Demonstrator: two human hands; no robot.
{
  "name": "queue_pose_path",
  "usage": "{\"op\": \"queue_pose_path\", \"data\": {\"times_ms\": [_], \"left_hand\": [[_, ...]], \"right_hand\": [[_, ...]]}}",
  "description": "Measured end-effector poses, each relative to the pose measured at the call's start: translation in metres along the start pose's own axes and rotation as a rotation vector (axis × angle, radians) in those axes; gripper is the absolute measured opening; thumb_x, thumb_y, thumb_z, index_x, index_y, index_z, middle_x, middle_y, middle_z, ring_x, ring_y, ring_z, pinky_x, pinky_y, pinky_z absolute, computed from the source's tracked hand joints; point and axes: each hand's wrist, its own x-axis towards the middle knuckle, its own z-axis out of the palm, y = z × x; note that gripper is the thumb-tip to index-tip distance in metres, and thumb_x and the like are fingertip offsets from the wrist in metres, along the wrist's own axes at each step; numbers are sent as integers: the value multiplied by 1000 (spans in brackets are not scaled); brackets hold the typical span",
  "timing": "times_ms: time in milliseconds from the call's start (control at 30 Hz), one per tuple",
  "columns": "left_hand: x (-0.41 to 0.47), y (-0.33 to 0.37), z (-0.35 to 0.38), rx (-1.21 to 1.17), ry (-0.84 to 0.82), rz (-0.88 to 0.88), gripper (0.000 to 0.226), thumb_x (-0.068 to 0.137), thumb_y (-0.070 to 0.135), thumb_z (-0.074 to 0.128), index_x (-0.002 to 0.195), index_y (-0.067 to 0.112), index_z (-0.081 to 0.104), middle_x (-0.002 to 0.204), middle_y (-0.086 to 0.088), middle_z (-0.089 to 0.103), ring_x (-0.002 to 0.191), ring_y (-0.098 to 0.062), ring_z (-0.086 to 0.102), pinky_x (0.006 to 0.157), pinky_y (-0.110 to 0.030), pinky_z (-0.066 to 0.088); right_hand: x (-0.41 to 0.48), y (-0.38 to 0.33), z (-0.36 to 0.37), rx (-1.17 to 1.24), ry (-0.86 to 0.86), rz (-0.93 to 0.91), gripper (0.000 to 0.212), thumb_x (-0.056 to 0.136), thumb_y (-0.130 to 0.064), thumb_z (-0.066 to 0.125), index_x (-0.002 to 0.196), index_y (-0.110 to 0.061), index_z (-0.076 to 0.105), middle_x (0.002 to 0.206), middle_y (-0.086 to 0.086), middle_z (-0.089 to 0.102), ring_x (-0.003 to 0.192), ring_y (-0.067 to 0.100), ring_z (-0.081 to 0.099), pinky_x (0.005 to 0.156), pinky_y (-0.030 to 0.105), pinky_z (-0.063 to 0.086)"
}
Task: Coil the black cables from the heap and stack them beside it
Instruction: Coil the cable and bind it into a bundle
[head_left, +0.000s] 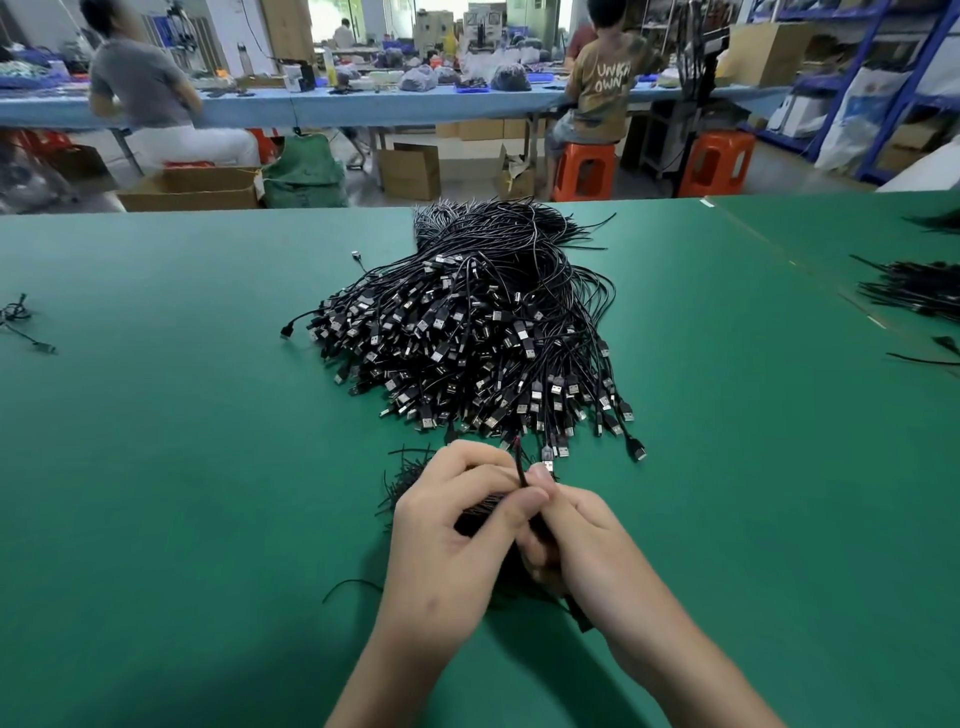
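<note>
table (156, 415): green mat, wide, running from the near edge out to the far walkway.
heap (467, 322): big mound of black cables in the middle of the table, usb plugs fanned towards the near side, bare wire tails bunched at the far end.
hands: both close together just near of the heap, touching each other over the same cable.
left hand (447, 540): fingers curled in, thumb lying across to the right and pressed on the cable.
right hand (587, 540): fingers wrapped round a dark bundle of cable, thumb raised against the cable's free end.
cable (519, 467): black, held between the two hands; one short end sticks up past the thumbs with a reddish tip, and the rest is hidden in the grip, so i cannot tell how far it is wound.
strands (410, 478): black wire lying on the table under and just left of the hands, mostly covered; whether it is coiled i cannot tell.
loose plug (356, 254): one lone plug lying apart, left of the heap's far part.
stray cable (21, 322): small tangle at the far left edge.
bundles (914, 291): more black cables lying on the right side of the table.
beyond: two people sit with their backs turned at a long blue table; orange stools (584, 169), cardboard boxes (192, 189), blue shelves (893, 78) on the right.
</note>
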Motion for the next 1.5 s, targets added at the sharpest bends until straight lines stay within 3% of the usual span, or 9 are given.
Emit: {"op": "queue_pose_path", "data": {"times_ms": [100,300,467,567,833,967,1167,1367,1500], "left_hand": [[11,0,-4,-103,13,-40,23,93,26,70,70,29,71,92,2,68,81,-12,70,77,-18,53],[8,-13,-6,-303,-254,-256,19,98,32,66,101,21,80,68,-34,58,49,-6,55,59,-18,50],[-3,-22,-15,-300,-404,-281,36,101,31,62,103,-2,75,58,11,57,67,2,62,75,-13,48],[-1,-19,-19,-224,-328,-291,15,92,26,71,88,12,77,64,-7,62,65,-16,60,69,-23,50],[-20,-26,-8,-134,-140,-394,12,87,37,76,82,26,78,70,3,69,62,-9,61,63,-26,50],[-24,-26,1,-617,-196,-512,19,92,18,73,97,1,70,50,-10,44,41,-25,52,54,-41,53],[-6,-19,2,-453,-72,-438,10,83,21,74,84,12,79,73,-6,71,64,-17,67,63,-27,57],[8,-14,2,-368,-55,-392,18,77,33,76,85,19,81,84,2,77,71,-9,68,65,-20,55],[14,-11,3,-467,-110,-488,27,77,39,80,89,14,78,70,-8,70,45,-24,57,42,-24,50]], "right_hand": [[-2,0,-8,54,-166,-64,50,109,-44,32,77,-18,60,58,-3,38,52,15,39,52,21,37],[-8,9,-21,-69,-325,-75,28,102,-32,41,89,-15,60,60,-12,41,55,7,35,53,17,31],[-11,21,-24,-61,-382,-52,32,105,-33,41,91,-18,66,57,-8,54,54,11,44,57,22,38],[-12,23,-19,-38,-399,-23,32,107,-26,38,98,-8,62,67,0,70,58,15,61,62,26,48],[-20,37,-6,135,-159,47,18,109,-20,39,98,-7,38,71,18,72,50,20,62,51,26,47],[-17,41,-3,218,4,17,21,105,-19,46,95,-1,46,75,23,72,53,21,63,51,26,48],[-12,36,-3,162,215,-67,24,82,-38,70,75,-15,70,73,4,70,64,10,57,61,19,47],[-14,42,-6,15,111,-64,41,96,-46,45,105,-9,60,95,0,72,88,13,68,78,30,56],[-19,43,-1,65,9,-49,47,105,-48,38,117,-7,57,81,2,66,65,17,57,68,34,50]]}}
